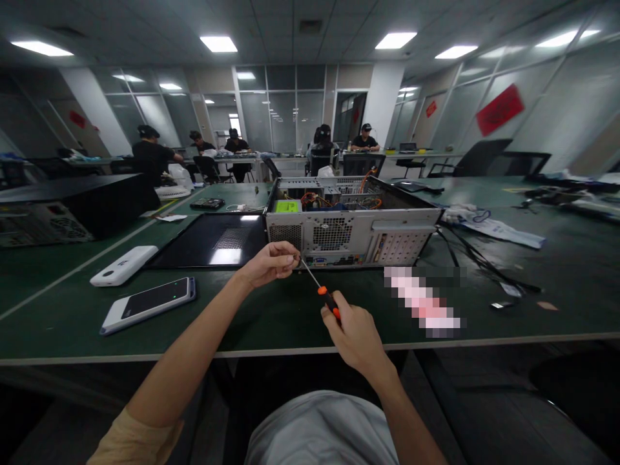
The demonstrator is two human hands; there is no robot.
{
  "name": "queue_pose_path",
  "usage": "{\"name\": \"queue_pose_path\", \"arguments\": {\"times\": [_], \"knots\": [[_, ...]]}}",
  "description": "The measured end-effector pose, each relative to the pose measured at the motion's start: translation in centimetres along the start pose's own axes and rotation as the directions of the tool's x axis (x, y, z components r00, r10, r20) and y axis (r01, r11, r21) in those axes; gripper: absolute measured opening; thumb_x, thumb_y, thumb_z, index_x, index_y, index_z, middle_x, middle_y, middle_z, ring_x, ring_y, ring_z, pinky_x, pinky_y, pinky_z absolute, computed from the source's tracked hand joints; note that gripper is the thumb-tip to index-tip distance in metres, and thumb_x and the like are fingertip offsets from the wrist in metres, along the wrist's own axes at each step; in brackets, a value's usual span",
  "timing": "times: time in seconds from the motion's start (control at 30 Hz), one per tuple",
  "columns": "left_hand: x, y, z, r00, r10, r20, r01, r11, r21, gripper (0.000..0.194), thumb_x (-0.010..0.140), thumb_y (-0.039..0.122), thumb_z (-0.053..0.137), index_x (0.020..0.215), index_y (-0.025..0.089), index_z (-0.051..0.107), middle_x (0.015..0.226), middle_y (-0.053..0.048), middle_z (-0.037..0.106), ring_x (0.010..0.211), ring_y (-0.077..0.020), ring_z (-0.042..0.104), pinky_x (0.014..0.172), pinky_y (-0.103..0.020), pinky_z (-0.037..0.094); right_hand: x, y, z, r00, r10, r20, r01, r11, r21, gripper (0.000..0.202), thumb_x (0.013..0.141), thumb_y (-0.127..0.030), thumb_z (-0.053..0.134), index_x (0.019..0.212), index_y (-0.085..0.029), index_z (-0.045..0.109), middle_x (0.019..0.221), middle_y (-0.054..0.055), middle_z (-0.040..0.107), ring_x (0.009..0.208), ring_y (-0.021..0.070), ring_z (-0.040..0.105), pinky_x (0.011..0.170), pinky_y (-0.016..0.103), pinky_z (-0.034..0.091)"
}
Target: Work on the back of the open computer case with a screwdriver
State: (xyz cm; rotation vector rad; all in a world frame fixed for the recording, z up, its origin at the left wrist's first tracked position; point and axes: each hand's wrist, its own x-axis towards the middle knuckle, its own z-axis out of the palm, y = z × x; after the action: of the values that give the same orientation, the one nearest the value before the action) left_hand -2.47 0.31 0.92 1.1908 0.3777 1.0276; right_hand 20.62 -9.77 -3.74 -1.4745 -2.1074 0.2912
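Screwdriver tip being set at the rear of an open computer case.

The slim orange-and-black-handled screwdriver [320, 290] is slanting up toward the grey metal desktop computer case [351, 232] on the green surface [72, 310]; the right hand [356, 332] is closed around its handle, while the left hand [268, 263] is pinching the shaft tip with its fingers [290, 257]. Judged next: seating the tip squarely calls for steady alignment. A white-edged smartphone [148, 303] is lying nearby.

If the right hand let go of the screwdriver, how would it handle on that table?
The screwdriver looks stiff and light: thin metal shaft, small orange-black handle in the right hand. Its round shape would probably roll on the flat green table.
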Motion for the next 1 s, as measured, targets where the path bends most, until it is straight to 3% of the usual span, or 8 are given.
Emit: {"name": "queue_pose_path", "arguments": {"times": [0.67,1.0], "knots": [[-0.05,-0.11,-0.25,1.0,-0.009,0.015,0.008,1.0,0.022,0.025,0.063,0.023,0.094,0.078,0.016,0.076,0.069,-0.002,0.064,0.058,-0.0079,0.052,0.04,-0.013,0.031,-0.06,-0.26,-0.35,0.999,-0.014,0.038,0.017,0.998,-0.061,0.016,0.099,-0.03,0.044,0.099,-0.021,0.057,0.063,-0.002,0.059,0.059,0.0181,0.058,0.06,0.026,0.025],[-0.07,0.08,-0.35,0.999,-0.037,-0.031,0.04,0.994,0.107,0.027,0.06,0.028,0.097,0.078,0.017,0.079,0.069,-0.002,0.068,0.051,-0.0065,0.054,0.039,-0.014,0.035,0.06,-0.35,-0.4,0.999,-0.006,0.053,0.01,0.998,-0.069,0.017,0.099,-0.029,0.044,0.1,-0.021,0.059,0.065,0.0,0.062,0.061,0.0191,0.06,0.061,0.027,0.027]]}}
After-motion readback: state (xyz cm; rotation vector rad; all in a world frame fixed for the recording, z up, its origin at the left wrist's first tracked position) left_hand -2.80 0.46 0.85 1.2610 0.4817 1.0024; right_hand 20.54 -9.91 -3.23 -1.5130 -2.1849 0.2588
